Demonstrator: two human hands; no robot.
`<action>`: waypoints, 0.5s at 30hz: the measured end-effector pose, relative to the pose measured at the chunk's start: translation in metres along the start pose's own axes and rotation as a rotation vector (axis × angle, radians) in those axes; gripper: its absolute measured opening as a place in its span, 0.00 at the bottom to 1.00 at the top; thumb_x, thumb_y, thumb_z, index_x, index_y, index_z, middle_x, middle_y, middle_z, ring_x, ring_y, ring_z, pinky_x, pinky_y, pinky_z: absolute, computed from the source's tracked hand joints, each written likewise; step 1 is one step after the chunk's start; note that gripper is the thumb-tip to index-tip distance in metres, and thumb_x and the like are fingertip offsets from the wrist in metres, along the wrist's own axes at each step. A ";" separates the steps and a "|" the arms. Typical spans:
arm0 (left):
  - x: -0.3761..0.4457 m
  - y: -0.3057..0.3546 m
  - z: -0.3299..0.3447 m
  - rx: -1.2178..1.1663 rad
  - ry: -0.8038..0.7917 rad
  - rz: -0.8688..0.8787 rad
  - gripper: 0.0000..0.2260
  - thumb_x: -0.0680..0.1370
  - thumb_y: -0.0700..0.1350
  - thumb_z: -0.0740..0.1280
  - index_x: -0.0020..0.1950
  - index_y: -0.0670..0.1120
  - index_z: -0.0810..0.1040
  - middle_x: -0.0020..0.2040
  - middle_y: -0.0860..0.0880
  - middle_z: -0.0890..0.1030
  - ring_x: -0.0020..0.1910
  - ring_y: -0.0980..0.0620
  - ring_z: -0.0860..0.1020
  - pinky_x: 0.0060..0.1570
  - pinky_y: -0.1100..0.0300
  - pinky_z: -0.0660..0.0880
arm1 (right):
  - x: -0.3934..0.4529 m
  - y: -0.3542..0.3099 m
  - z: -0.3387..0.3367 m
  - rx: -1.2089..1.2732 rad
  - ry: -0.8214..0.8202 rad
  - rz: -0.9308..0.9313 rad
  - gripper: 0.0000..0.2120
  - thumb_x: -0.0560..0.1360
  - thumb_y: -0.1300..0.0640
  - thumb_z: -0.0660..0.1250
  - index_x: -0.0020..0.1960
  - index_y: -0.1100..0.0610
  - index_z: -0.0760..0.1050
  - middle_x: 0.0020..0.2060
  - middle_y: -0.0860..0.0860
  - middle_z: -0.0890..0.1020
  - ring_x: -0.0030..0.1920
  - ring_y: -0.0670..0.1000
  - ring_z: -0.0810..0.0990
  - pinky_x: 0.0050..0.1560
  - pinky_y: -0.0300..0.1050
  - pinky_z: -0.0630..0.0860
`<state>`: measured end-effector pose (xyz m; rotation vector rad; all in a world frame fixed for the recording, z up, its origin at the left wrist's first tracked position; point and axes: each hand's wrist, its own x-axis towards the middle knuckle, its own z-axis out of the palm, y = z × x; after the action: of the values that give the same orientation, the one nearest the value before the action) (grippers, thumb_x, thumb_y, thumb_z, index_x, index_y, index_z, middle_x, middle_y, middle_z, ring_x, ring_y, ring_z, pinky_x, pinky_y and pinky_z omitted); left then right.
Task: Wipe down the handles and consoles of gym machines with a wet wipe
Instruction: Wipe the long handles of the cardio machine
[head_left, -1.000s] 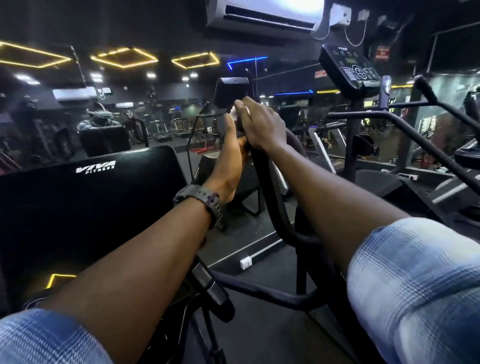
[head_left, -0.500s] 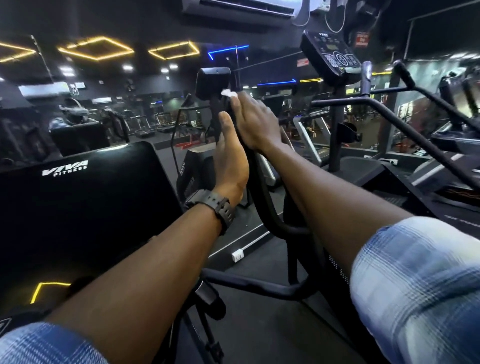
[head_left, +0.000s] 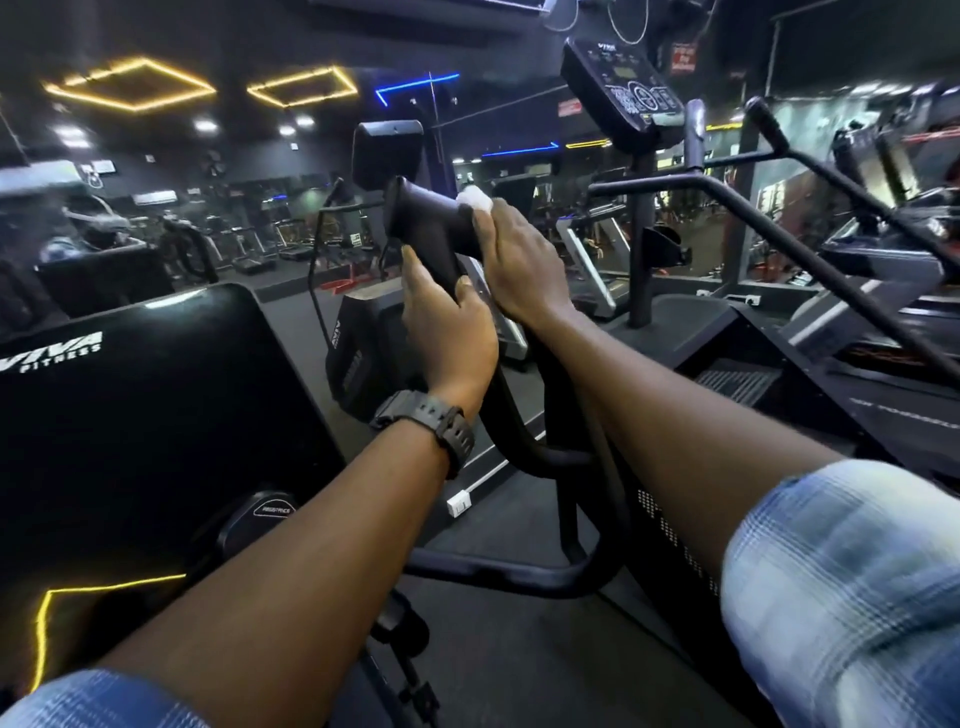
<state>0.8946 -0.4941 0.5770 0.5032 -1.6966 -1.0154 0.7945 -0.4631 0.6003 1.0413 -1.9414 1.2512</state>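
**Head view: wet wipe pressed on a black machine handle**

Head view: a white wet wipe (head_left: 474, 198) is seen at the upper centre of the frame, bunched against the top of a black handle (head_left: 427, 221) of a gym machine. The wipe is pressed onto the handle by the right hand (head_left: 519, 260), whose fingers are curled over the grip with the wipe showing just beyond the fingertips. Just below, the same handle is gripped by the left hand (head_left: 447, 327), its thumb laid on the near side of the bar and its fingers wrapped round the far side. The two hands are touching or nearly so. A dark wristwatch (head_left: 434, 423) is worn on the left wrist, and checked blue sleeves (head_left: 841, 587) are rolled up on both arms, at the lower corners of the frame.

From the grip, the handle's black tube is carried down in a curve to a frame at the lower centre. A small dark panel (head_left: 387, 150) is mounted just above and behind the handle's end. At the left of the frame lies a large glossy black surface lettered VIVA FITNESS (head_left: 49, 351), with a round resistance knob (head_left: 260, 519) below it. At the upper right a console (head_left: 621, 88) with a display and buttons is held on a post, with black rails (head_left: 737, 208) beside it. Yellow ceiling light outlines (head_left: 130, 83) are shown at the upper left.
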 end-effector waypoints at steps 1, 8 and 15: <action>-0.001 0.000 0.001 0.021 -0.014 0.003 0.31 0.81 0.39 0.62 0.82 0.45 0.54 0.79 0.45 0.64 0.77 0.48 0.64 0.78 0.55 0.58 | -0.014 0.012 0.002 0.017 0.020 0.016 0.19 0.84 0.46 0.48 0.64 0.55 0.70 0.56 0.52 0.79 0.55 0.56 0.78 0.42 0.45 0.69; -0.004 0.009 -0.005 0.064 -0.032 -0.003 0.32 0.81 0.35 0.61 0.82 0.43 0.51 0.82 0.46 0.58 0.79 0.49 0.60 0.72 0.66 0.53 | -0.048 0.029 0.015 -0.065 0.066 0.295 0.23 0.84 0.46 0.49 0.71 0.60 0.63 0.62 0.61 0.75 0.58 0.63 0.76 0.53 0.56 0.72; 0.010 -0.002 -0.018 0.126 -0.040 0.138 0.29 0.76 0.37 0.68 0.77 0.42 0.65 0.72 0.43 0.71 0.71 0.46 0.71 0.70 0.66 0.63 | -0.013 0.022 0.016 -0.154 -0.008 -0.205 0.25 0.82 0.51 0.51 0.77 0.58 0.60 0.71 0.56 0.71 0.69 0.57 0.71 0.65 0.55 0.71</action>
<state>0.9069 -0.5096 0.5823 0.4427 -1.8128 -0.8276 0.7812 -0.4690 0.5735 1.1341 -1.8511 0.9717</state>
